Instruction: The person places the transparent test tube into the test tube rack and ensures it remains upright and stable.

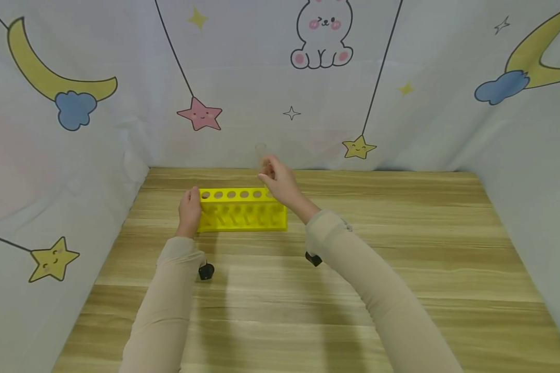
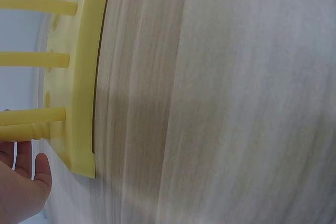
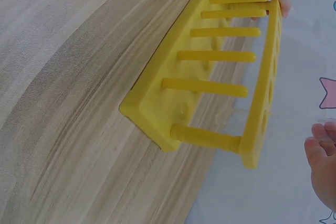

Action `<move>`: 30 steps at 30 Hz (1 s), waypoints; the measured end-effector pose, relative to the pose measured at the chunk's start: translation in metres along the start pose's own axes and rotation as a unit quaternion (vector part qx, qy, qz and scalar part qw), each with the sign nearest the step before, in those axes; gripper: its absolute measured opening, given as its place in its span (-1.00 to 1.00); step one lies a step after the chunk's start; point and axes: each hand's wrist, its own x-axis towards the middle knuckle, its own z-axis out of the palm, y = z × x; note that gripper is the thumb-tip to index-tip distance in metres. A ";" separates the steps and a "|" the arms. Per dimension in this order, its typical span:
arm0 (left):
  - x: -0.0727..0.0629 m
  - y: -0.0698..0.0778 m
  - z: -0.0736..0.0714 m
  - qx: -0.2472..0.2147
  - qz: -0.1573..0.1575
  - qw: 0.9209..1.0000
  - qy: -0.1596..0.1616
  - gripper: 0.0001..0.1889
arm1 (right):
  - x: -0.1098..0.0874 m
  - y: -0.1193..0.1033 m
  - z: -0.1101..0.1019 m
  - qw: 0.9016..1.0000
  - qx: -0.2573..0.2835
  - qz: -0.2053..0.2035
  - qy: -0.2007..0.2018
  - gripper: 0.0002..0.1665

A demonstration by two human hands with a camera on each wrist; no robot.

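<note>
A yellow test tube rack (image 1: 242, 229) stands on the wooden table, a row of round holes along its top bar and pegs below. My left hand (image 1: 190, 210) grips its left end; in the left wrist view the fingers (image 2: 42, 170) reach around the end post. Over the rack's right end, my right hand (image 1: 283, 182) pinches a clear test tube (image 1: 261, 149) near its upper part. From the right wrist, the tube's rounded lower end (image 3: 224, 120) shows below the top bar (image 3: 254, 142), passing through the endmost hole. The tube is faint and see-through.
A white cloth (image 1: 242, 62) printed with stars, moons and a bear hangs behind the table (image 1: 401, 248) and along both sides. Small black devices (image 1: 206, 271) sit under both wrists. Close behind the rack runs the table's back edge.
</note>
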 end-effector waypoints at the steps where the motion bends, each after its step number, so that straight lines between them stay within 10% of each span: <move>1: 0.000 0.000 0.000 0.000 0.001 1.000 0.000 -0.56 | 0.000 0.000 0.000 1.000 -0.002 0.000 0.000 -0.72; 30: 0.004 -0.005 0.002 -0.006 0.001 1.000 0.006 -0.57 | -0.002 0.013 0.007 0.999 0.011 0.037 -0.013 -0.73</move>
